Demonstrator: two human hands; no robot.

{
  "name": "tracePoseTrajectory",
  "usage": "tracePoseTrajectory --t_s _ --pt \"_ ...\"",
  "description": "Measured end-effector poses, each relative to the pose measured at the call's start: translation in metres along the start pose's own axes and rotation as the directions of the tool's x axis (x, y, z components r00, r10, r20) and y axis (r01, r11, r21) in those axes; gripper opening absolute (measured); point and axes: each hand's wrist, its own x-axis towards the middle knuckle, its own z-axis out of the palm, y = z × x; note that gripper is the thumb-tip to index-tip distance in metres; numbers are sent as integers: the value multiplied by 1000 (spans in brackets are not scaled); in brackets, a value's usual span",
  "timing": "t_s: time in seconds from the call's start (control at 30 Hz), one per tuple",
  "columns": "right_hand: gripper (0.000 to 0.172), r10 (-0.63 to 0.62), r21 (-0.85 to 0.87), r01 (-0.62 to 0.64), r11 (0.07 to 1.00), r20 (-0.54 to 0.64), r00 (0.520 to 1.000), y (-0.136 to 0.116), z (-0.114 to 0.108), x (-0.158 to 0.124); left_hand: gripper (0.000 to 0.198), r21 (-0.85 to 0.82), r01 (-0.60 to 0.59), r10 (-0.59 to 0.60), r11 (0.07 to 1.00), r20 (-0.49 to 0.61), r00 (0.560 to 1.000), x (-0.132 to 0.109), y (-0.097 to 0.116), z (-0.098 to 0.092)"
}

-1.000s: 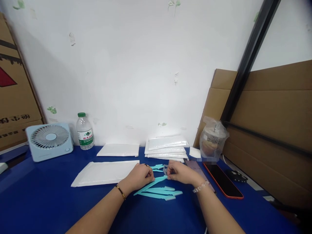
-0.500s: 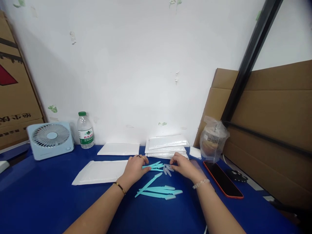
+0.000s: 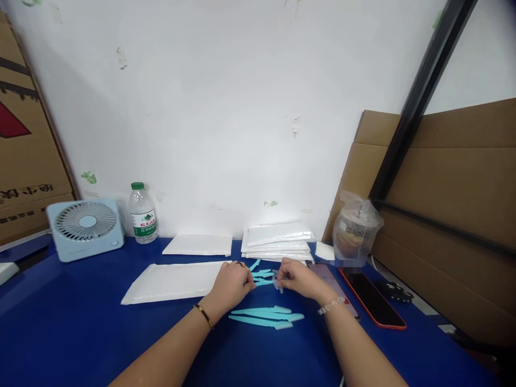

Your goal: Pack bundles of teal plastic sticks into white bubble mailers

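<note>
My left hand [image 3: 231, 284] rests on the blue table [image 3: 80, 333], fingers curled on the handle of a turquoise plastic razor [image 3: 261, 277]. My right hand [image 3: 296, 278] faces it, fingers pinched on a small clear cap [image 3: 279, 285] at the razor's tip. More loose turquoise razors [image 3: 258, 265] lie just behind the hands. Three finished turquoise razors [image 3: 266, 317] lie side by side in front of them. A white padded envelope [image 3: 173, 281] lies flat left of my left hand.
A stack of white envelopes [image 3: 277, 243] and a single one [image 3: 198, 245] lie at the back. A small fan [image 3: 85, 228] and water bottle [image 3: 142, 214] stand back left. A bagged drink cup [image 3: 355, 232], two phones [image 3: 371, 296] and cardboard [image 3: 451, 204] are right.
The razor that lay slanted between my hands has been lifted off the table. Both hands have closed in toward each other, the right one now pinching a clear cap.
</note>
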Motion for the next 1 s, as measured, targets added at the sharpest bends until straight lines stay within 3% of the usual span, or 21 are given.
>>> tracePoseTrajectory --t_s 0.07,0.13,0.23,0.33,0.43,0.57,0.73,0.87,1.0 --pt "4 63 -13 -64 998 -54 997 7 -5 -2 17 -4 18 -19 1000 -58 998 1 -2 1" --pt "4 88 -3 -89 996 -64 994 10 -8 -4 32 2 47 -47 999 -118 992 2 -4 5" --pt "13 42 54 -45 998 64 997 5 -10 -9 53 35 101 -97 994 -105 990 4 -8 10" --pt "21 -40 53 27 998 269 962 -5 -6 -12 33 32 75 -75 997 -15 997 5 -11 10" --pt "17 -63 5 65 998 333 941 -12 -1 -12 23 -15 10 -9 1000 49 999 2 -12 5" --pt "15 -51 1 53 999 321 946 -11 -1 -11 22 -70 -89 97 994 121 988 -4 -11 -2" --pt "10 -9 137 -19 990 204 979 -13 -8 -11 29 -146 -130 127 981 -31 991 -8 -4 -9" --pt "14 32 231 -58 971 115 993 -16 -9 -10 25 -171 -143 156 975 62 986 -7 1 -11" --pt "15 77 236 -95 967 83 994 -4 -10 -8 24 -119 -60 71 991 94 993 -5 -3 -10"
